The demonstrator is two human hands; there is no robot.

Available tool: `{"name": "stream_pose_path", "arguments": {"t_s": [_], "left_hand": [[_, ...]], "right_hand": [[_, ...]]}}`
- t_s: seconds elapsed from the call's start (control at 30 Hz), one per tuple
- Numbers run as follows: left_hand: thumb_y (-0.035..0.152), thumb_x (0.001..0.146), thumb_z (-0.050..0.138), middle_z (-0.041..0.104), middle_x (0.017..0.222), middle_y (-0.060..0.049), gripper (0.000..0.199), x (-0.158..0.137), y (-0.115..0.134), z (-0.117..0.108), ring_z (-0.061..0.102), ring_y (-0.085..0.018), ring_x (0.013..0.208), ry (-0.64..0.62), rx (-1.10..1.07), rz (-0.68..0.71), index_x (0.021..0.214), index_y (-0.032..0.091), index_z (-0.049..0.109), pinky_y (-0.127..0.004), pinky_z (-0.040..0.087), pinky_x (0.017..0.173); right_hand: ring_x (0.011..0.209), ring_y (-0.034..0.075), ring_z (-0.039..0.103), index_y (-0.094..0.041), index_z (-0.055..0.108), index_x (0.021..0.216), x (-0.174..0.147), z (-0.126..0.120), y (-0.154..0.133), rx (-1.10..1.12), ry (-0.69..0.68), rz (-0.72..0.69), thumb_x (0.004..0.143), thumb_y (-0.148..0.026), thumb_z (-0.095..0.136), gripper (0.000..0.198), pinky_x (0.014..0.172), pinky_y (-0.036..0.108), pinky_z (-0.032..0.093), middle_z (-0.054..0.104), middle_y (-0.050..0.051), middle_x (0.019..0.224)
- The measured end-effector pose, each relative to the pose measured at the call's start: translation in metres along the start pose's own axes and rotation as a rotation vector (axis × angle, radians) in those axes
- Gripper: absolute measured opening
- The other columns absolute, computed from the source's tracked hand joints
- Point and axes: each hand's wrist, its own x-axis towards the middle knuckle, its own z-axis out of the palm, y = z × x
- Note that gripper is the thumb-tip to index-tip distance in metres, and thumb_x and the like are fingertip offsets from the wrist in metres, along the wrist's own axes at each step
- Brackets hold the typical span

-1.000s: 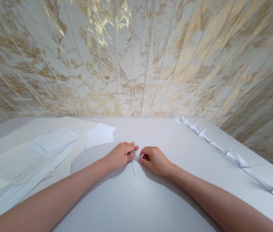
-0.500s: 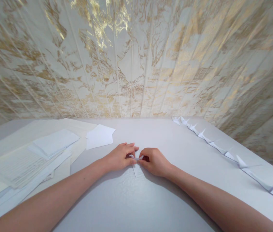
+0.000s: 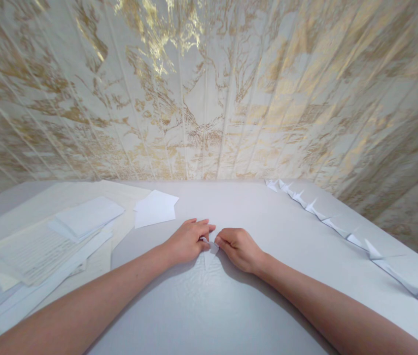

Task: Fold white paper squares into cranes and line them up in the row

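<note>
A small piece of folded white paper [image 3: 210, 250] is held between my hands at the middle of the table. My left hand [image 3: 190, 240] pinches its left side between thumb and index finger, with the other fingers stretched out above. My right hand [image 3: 239, 249] is curled, its thumb and index finger closed on the right edge of the paper. Part of the folded paper is hidden behind the fingers. A narrow point of it reaches down toward me.
Several folded paper figures with upright points [image 3: 372, 249] stand in a row along the right side of the table [image 3: 209, 315]. White paper pieces [image 3: 156, 208] lie beyond my left hand. Stacked and printed sheets [image 3: 39, 254] cover the left side. A gold-patterned wall [image 3: 201, 98] rises behind.
My right fingers have shifted their pinch on the folded paper, and its right part now shows more broadly between the hands. The whole view has moved slightly.
</note>
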Motion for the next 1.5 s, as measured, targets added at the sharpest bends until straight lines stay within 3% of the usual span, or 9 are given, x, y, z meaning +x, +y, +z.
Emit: {"name": "stream_pose_path", "arguments": {"t_s": [0.1,0.23,0.57,0.77,0.97,1.17,1.3,1.37,1.5], "left_hand": [[0.013,0.071,0.058,0.056,0.124,-0.005,0.008,0.0,0.0,0.0,0.038,-0.021,0.124,0.008,-0.018,0.007,0.068,0.02,0.06,-0.04,0.02,0.105],[0.018,0.073,0.059,0.056,0.123,-0.005,0.005,0.001,-0.002,0.001,0.04,-0.022,0.123,0.023,-0.019,0.025,0.07,0.02,0.062,-0.039,0.021,0.105],[0.01,0.071,0.056,0.059,0.12,-0.004,0.024,0.002,-0.003,0.001,0.04,-0.022,0.123,-0.002,-0.033,0.028,0.09,0.022,0.064,-0.04,0.019,0.105],[0.008,0.068,0.056,0.062,0.114,-0.004,0.012,-0.004,0.001,-0.004,0.044,-0.022,0.119,0.045,-0.147,-0.005,0.067,0.019,0.061,-0.039,0.022,0.105],[0.014,0.063,0.065,0.067,0.098,-0.004,0.033,-0.008,-0.001,-0.001,0.06,-0.019,0.092,0.238,-0.492,-0.047,0.094,0.02,0.054,-0.031,0.042,0.085],[0.017,0.065,0.06,0.061,0.065,0.002,0.016,-0.005,-0.001,0.001,0.055,-0.012,0.059,0.3,-0.696,-0.114,0.079,0.017,0.054,-0.022,0.041,0.058],[0.015,0.064,0.058,0.055,0.059,0.004,0.009,-0.006,0.003,-0.001,0.049,-0.009,0.052,0.308,-0.747,-0.131,0.072,0.015,0.056,-0.02,0.037,0.052],[0.015,0.064,0.057,0.057,0.062,0.002,0.007,-0.007,0.005,-0.002,0.05,-0.009,0.055,0.29,-0.73,-0.115,0.071,0.015,0.058,-0.021,0.038,0.054],[0.015,0.063,0.058,0.058,0.062,0.001,0.006,-0.007,0.006,-0.003,0.05,-0.01,0.057,0.262,-0.668,-0.11,0.068,0.015,0.062,-0.021,0.038,0.054]], "right_hand": [[0.053,0.01,0.044,-0.016,0.052,0.06,0.0,-0.002,-0.003,0.021,-0.02,0.023,0.089,-0.027,0.035,0.036,0.053,0.02,0.031,0.052,0.0,0.057],[0.054,0.01,0.046,-0.016,0.057,0.069,0.001,0.001,-0.006,-0.025,-0.005,0.045,0.084,-0.033,0.048,0.024,0.053,0.02,0.03,0.056,0.0,0.061],[0.056,0.01,0.046,-0.016,0.055,0.067,0.002,0.002,-0.007,-0.028,-0.005,-0.059,0.074,-0.009,0.049,0.012,0.055,0.019,0.031,0.055,-0.001,0.062],[0.052,0.009,0.044,-0.017,0.057,0.069,-0.002,0.0,-0.004,0.026,0.024,-0.009,0.071,-0.011,0.052,0.008,0.052,0.019,0.032,0.053,-0.002,0.057],[0.046,0.007,0.039,-0.017,0.055,0.064,-0.006,0.006,0.002,0.085,0.259,-0.02,0.076,-0.019,0.05,0.014,0.046,0.018,0.03,0.048,-0.003,0.052],[0.051,0.01,0.044,-0.017,0.056,0.074,-0.007,0.002,0.001,0.227,0.267,-0.109,0.079,-0.037,0.052,0.021,0.05,0.021,0.036,0.05,-0.002,0.058],[0.066,0.013,0.05,-0.017,0.053,0.09,-0.002,0.004,0.006,0.43,0.434,0.064,0.083,-0.04,0.042,0.027,0.057,0.025,0.042,0.053,0.004,0.077],[0.063,0.012,0.051,-0.017,0.048,0.101,0.002,0.008,0.01,0.582,0.404,0.19,0.081,-0.039,0.045,0.03,0.051,0.023,0.042,0.053,0.004,0.084],[0.049,0.009,0.046,-0.017,0.053,0.087,0.008,0.012,0.014,0.729,0.286,0.27,0.071,-0.031,0.056,0.022,0.045,0.021,0.038,0.048,-0.004,0.059]]}}
